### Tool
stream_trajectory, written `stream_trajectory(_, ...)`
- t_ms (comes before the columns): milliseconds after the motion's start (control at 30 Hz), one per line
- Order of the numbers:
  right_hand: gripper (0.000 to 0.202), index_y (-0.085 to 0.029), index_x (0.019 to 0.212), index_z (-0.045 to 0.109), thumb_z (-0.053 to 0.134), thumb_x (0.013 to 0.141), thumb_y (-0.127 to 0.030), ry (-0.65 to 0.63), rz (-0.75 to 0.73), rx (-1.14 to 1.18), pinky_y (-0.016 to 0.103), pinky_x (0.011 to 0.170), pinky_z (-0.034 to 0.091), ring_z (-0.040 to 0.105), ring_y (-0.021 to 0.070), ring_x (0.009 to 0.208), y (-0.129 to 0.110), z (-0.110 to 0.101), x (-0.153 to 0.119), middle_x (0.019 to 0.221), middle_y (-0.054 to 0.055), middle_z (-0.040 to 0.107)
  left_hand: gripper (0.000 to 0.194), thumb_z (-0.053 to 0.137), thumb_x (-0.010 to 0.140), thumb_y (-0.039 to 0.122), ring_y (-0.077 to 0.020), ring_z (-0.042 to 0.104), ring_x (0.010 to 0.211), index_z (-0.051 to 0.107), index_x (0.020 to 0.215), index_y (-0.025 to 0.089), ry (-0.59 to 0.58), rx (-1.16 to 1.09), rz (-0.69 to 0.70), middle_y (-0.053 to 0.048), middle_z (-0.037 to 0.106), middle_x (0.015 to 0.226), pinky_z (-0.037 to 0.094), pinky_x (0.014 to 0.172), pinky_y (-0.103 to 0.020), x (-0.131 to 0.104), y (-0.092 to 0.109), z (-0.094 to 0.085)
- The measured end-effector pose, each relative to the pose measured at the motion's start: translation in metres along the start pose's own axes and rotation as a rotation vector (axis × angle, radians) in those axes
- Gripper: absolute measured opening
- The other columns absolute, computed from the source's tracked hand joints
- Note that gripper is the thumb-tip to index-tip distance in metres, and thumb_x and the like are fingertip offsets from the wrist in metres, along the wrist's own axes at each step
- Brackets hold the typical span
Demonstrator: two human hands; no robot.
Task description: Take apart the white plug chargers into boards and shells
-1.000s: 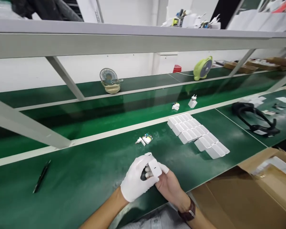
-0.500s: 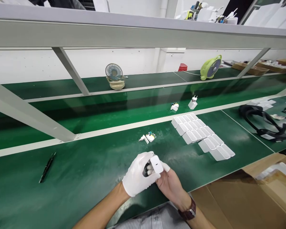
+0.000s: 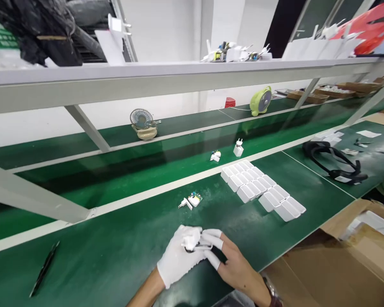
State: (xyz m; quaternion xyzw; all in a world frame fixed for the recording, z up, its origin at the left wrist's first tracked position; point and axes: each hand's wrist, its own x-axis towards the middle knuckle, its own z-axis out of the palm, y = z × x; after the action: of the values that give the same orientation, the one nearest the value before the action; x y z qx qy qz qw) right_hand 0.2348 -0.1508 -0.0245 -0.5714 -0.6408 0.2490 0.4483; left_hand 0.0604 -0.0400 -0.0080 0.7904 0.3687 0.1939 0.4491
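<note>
In front of me, low over the green bench, a white plug-in charger [image 3: 191,241] is held in both hands. My left hand [image 3: 176,258], in a white glove, is wrapped round it from the left. White finger covers are on the fingertips of my right hand [image 3: 238,263], which pinch the charger's right side. Fingers hide much of it, and blur hides its details. Beyond my hands lie a white plug piece [image 3: 185,204] and a small circuit board [image 3: 195,199] with a white block.
Rows of white plastic cases [image 3: 254,182] stand to the right. Black tweezers [image 3: 45,269] lie at left. A black head strap [image 3: 334,164] rests farther right. A cardboard box [image 3: 316,264] is by the bench's edge. A metal-framed shelf [image 3: 166,76] crosses above.
The charger has been turned, so its face with the port slot no longer shows. My right hand has moved from under it to its right side. The view has tilted up.
</note>
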Motion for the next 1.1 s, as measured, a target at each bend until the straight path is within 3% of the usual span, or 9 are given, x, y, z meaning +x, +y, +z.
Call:
stream_trajectory(100, 0.046, -0.029, 0.143, 0.048, 0.056, 0.098, -0.025, 0.065, -0.031, -0.114, 0.035, 0.111, 0.048, 0.056, 0.0209, 0.13, 0.013, -0.006, -0.006, 0.143, 0.009, 0.053, 0.02, 0.077, 0.078, 0.034, -0.0205, 0.068, 0.087, 0.072, 0.093, 0.022, -0.123, -0.126, -0.015, -0.005, 0.071, 0.096, 0.057, 0.082, -0.033, 0.001, 0.005, -0.006)
stream_trajectory(167, 0.046, -0.028, 0.143, 0.048, 0.056, 0.098, -0.025, 0.165, -0.017, -0.2, 0.036, 0.11, 0.05, 0.057, 0.0219, 0.129, 0.028, -0.015, -0.011, 0.142, 0.01, 0.054, 0.025, 0.078, 0.075, 0.033, -0.0214, 0.068, 0.089, 0.071, 0.097, 0.022, -0.089, -0.149, -0.016, -0.005, 0.071, 0.1, 0.056, 0.082, -0.032, 0.007, 0.006, -0.015)
stream_trajectory(367, 0.049, -0.022, 0.147, 0.045, 0.053, 0.098, -0.022, 0.239, -0.083, -0.484, 0.037, 0.101, 0.057, 0.063, 0.0245, 0.122, 0.071, -0.035, -0.031, 0.135, 0.014, 0.061, 0.037, 0.072, 0.078, 0.045, -0.0271, 0.068, 0.105, 0.071, 0.105, 0.02, 0.327, 0.035, -0.128, -0.006, 0.074, 0.11, 0.051, 0.101, -0.039, 0.078, -0.007, -0.089)
stream_trajectory(500, 0.051, -0.022, 0.146, 0.047, 0.055, 0.096, -0.018, 0.197, -0.21, -0.605, 0.039, 0.1, 0.058, 0.065, 0.0261, 0.12, 0.073, -0.034, -0.031, 0.13, 0.012, 0.066, 0.039, 0.076, 0.069, 0.048, -0.0346, 0.065, 0.113, 0.072, 0.095, 0.019, 0.573, 0.256, -0.332, -0.009, 0.075, 0.107, 0.048, 0.102, -0.04, 0.142, -0.033, -0.151)
stream_trajectory(600, 0.048, -0.018, 0.142, 0.051, 0.056, 0.094, -0.016, 0.233, -0.275, -0.647, 0.038, 0.097, 0.06, 0.067, 0.0266, 0.116, 0.07, -0.036, -0.026, 0.125, 0.012, 0.069, 0.032, 0.074, 0.069, 0.043, -0.0426, 0.066, 0.109, 0.069, 0.084, 0.016, 0.664, 0.276, -0.449, -0.016, 0.075, 0.096, 0.048, 0.097, -0.049, 0.168, -0.054, -0.175)
stream_trajectory(700, 0.044, -0.017, 0.137, 0.055, 0.054, 0.094, -0.014, 0.284, -0.332, -0.634, 0.035, 0.095, 0.061, 0.069, 0.0256, 0.111, 0.073, -0.039, -0.022, 0.12, 0.011, 0.072, 0.032, 0.071, 0.07, 0.041, -0.0431, 0.069, 0.099, 0.066, 0.086, 0.014, 0.714, 0.254, -0.493, -0.019, 0.074, 0.089, 0.052, 0.087, -0.052, 0.174, -0.07, -0.174)
stream_trajectory(800, 0.037, -0.02, 0.131, 0.06, 0.051, 0.095, -0.014, 0.302, -0.372, -0.593, 0.034, 0.093, 0.061, 0.07, 0.0244, 0.11, 0.083, -0.038, -0.021, 0.118, 0.009, 0.073, 0.038, 0.064, 0.076, 0.044, -0.035, 0.073, 0.087, 0.064, 0.096, 0.011, 0.706, 0.202, -0.466, -0.018, 0.074, 0.089, 0.057, 0.079, -0.047, 0.17, -0.081, -0.153)
stream_trajectory(967, 0.025, -0.022, 0.122, 0.064, 0.053, 0.099, -0.021, 0.393, -0.385, -0.548, 0.032, 0.084, 0.062, 0.072, 0.0236, 0.101, 0.101, -0.023, -0.016, 0.106, 0.009, 0.075, 0.049, 0.07, 0.071, 0.048, -0.0264, 0.072, 0.097, 0.067, 0.106, 0.014, 0.465, 0.164, -0.239, -0.013, 0.074, 0.107, 0.058, 0.09, -0.037, 0.181, -0.08, -0.112)
stream_trajectory(1100, 0.024, -0.022, 0.119, 0.064, 0.047, 0.103, -0.026, 0.488, -0.498, -0.535, 0.028, 0.08, 0.061, 0.072, 0.0194, 0.088, 0.114, -0.016, -0.004, 0.09, 0.006, 0.076, 0.055, 0.071, 0.068, 0.038, -0.0294, 0.063, 0.119, 0.067, 0.118, 0.016, 0.32, 0.239, -0.043, -0.012, 0.064, 0.13, 0.051, 0.104, -0.041, 0.227, -0.057, -0.093)
